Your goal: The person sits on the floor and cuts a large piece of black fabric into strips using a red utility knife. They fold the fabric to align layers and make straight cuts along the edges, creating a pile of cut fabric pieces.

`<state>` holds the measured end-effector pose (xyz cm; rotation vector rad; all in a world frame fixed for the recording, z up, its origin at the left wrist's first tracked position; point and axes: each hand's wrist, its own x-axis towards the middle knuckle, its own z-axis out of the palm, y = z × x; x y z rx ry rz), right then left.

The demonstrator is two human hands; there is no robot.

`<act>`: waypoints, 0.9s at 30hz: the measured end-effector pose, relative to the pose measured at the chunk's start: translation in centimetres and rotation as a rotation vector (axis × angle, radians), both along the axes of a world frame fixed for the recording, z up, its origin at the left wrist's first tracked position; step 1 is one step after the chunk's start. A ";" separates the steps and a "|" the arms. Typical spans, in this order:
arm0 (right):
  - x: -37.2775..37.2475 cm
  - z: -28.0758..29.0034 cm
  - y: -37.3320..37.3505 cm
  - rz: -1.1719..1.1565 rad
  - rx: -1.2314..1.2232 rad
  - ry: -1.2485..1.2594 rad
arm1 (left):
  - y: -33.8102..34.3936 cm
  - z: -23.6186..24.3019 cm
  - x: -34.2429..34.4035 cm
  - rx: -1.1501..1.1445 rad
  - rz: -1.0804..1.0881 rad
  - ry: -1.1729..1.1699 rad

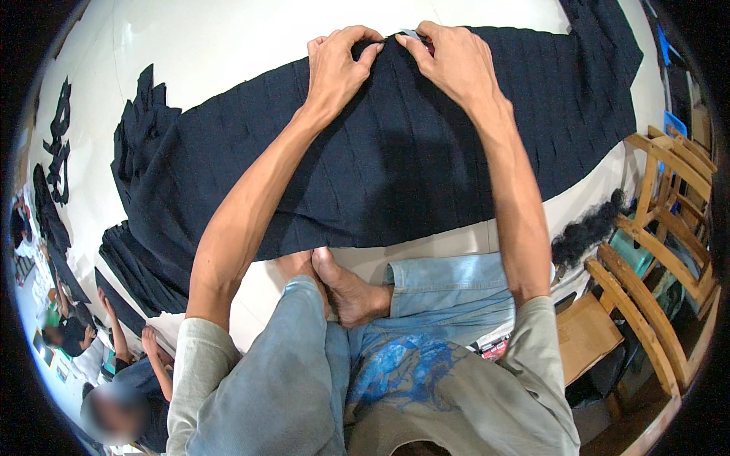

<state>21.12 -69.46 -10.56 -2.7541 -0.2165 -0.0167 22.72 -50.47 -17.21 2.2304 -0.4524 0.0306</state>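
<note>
A long piece of black ribbed fabric (365, 152) lies spread across the pale floor in front of my crossed legs. At its far edge my left hand (338, 64) is closed, thumb and fingertips pinching the cloth. Just to the right, my right hand (456, 61) is closed in a pinch at the same edge. Between its thumb and fingers shows a small silvery, blade-like tool (411, 33), mostly covered, so its exact kind cannot be made out. The two pinches are a short gap apart.
Folded black cloth (141, 266) and black scraps (57, 144) lie at left. Beyond them another person's arms (152, 353) show. At right stand wooden chairs (646, 304), a brown cardboard piece (585, 334) and a heap of black fluffy thread (589, 232).
</note>
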 end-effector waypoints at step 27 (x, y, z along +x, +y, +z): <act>2.5 2.6 -1.6 -0.005 -0.059 -0.114 | -0.1 0.4 -0.2 0.032 0.003 -0.075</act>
